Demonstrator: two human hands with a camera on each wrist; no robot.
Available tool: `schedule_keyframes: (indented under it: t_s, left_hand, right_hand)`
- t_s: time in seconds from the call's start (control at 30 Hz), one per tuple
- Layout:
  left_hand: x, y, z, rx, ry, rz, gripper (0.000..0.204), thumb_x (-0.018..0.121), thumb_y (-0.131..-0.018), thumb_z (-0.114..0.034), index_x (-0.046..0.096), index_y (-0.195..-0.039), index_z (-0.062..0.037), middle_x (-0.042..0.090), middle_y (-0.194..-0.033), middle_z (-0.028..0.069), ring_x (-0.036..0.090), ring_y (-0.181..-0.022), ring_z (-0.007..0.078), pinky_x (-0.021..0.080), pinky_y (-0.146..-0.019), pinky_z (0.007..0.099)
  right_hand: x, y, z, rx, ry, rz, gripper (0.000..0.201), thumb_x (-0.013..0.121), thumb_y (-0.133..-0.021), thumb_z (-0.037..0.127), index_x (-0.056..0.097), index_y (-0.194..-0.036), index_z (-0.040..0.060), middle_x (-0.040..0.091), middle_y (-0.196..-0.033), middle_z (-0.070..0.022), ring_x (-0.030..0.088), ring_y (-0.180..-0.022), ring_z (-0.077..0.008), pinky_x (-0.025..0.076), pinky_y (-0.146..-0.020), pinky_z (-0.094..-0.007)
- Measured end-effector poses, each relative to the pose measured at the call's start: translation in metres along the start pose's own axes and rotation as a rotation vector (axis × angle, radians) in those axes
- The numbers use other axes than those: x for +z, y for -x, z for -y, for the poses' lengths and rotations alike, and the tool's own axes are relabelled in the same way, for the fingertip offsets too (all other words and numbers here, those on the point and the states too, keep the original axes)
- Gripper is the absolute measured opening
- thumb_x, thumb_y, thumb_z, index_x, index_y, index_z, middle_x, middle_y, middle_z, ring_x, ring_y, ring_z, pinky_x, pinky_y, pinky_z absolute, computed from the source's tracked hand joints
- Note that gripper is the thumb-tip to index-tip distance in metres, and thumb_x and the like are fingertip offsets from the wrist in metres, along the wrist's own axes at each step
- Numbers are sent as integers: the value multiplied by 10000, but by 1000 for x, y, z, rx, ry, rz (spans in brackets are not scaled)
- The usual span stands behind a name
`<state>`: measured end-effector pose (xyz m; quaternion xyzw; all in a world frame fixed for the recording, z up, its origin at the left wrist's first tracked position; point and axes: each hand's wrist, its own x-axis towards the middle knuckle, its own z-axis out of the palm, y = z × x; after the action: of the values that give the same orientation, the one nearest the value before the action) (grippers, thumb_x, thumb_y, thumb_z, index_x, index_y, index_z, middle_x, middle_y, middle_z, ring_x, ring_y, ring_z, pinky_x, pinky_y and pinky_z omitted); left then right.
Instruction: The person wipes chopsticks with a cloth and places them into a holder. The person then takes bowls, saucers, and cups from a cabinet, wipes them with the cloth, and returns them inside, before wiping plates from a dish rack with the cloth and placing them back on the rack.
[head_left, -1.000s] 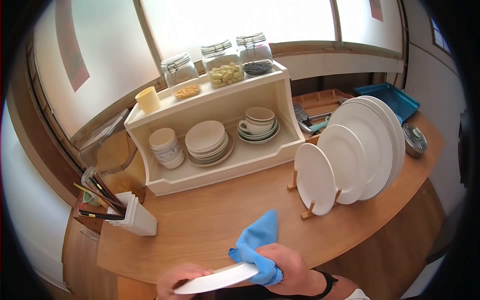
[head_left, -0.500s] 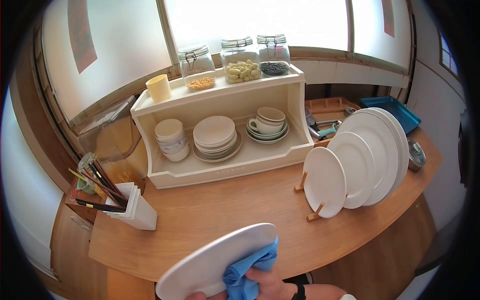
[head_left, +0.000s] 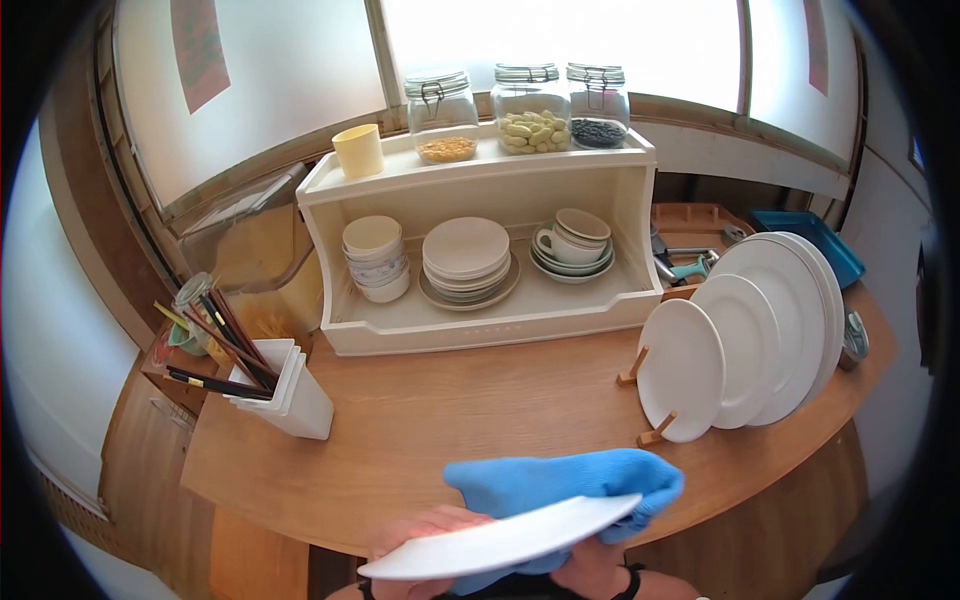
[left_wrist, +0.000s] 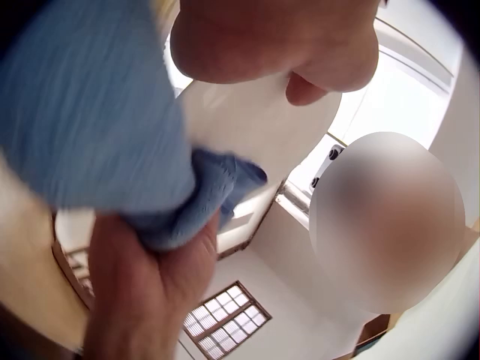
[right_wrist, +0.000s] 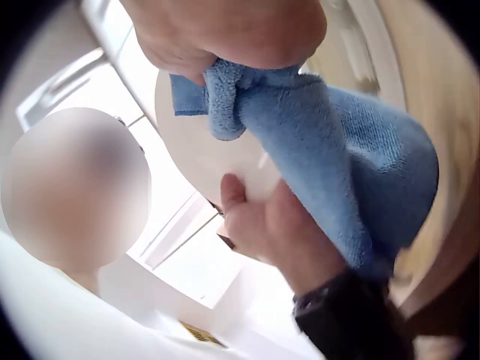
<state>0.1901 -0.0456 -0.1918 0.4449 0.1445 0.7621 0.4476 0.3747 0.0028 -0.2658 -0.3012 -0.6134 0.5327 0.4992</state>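
Note:
A white plate (head_left: 500, 545) is held tilted over the table's near edge, seen almost edge-on in the head view. My left hand (head_left: 430, 525) grips its left side; in the right wrist view the left thumb (right_wrist: 233, 189) lies on the plate's face. My right hand (head_left: 592, 567) is at the opposite side, pinching a blue cloth (head_left: 560, 475) folded over the rim. Loose cloth spreads behind the plate and hangs past it in the left wrist view. The right fingers are partly hidden by cloth and plate.
White plates (head_left: 682, 370) stand upright in a wooden rack at right. A cream shelf (head_left: 490, 335) holds bowls, stacked plates and cups, with glass jars (head_left: 531, 110) and a yellow cup (head_left: 358, 151) on top. A white container (head_left: 305, 405) of chopsticks stands left.
The plate has gone from broadly facing the camera to nearly edge-on. The cloth, bunched against its face half a second ago, now spreads behind the plate and over its right rim.

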Motion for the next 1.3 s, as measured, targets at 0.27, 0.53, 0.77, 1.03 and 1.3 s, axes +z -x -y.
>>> schedule_keyframes:
  t_s: [0.27,0.53,0.77,1.03,1.3]
  left_hand:
    - [16,1,-13,38,-241,-124,229,615,-922,-204,611,-1062,-24,634,-1088,257,591,-1103,412,501,-899,572]
    - [-18,-10,-34,-93,-319,140,244,563,-945,-127,579,-1148,7,628,-1107,311,630,-1020,440,513,-874,561]
    - [16,25,-1,-230,110,-334,579,615,-781,-143,501,-1327,15,521,-1355,196,416,-1317,381,312,-1102,525]
    - [3,-23,-34,-169,-206,134,261,647,-883,-54,572,-1130,-12,641,-1075,257,638,-1021,387,521,-855,493]
    - [-3,22,5,-382,267,-555,655,591,-720,-243,480,-1320,-4,549,-1318,202,484,-1248,392,341,-1089,540]
  right_hand:
    - [-6,-43,44,97,-379,164,395,716,-862,116,573,-1220,32,641,-1162,-76,607,-1088,-219,468,-965,-388]
    - [-15,-47,77,-123,16,139,440,738,-816,151,556,-1189,7,644,-1131,-109,635,-1018,-231,516,-890,-369]
    - [24,-21,17,645,-1185,72,423,734,-804,114,565,-1178,12,645,-1107,-106,624,-1034,-244,492,-934,-385]
    - [-39,-60,85,52,-177,376,449,747,-819,92,563,-1219,2,649,-1186,-112,642,-1060,-257,502,-942,-386]
    - [-36,-45,46,20,-288,291,484,740,-830,102,533,-1260,25,624,-1200,-92,611,-1083,-241,475,-968,-382]
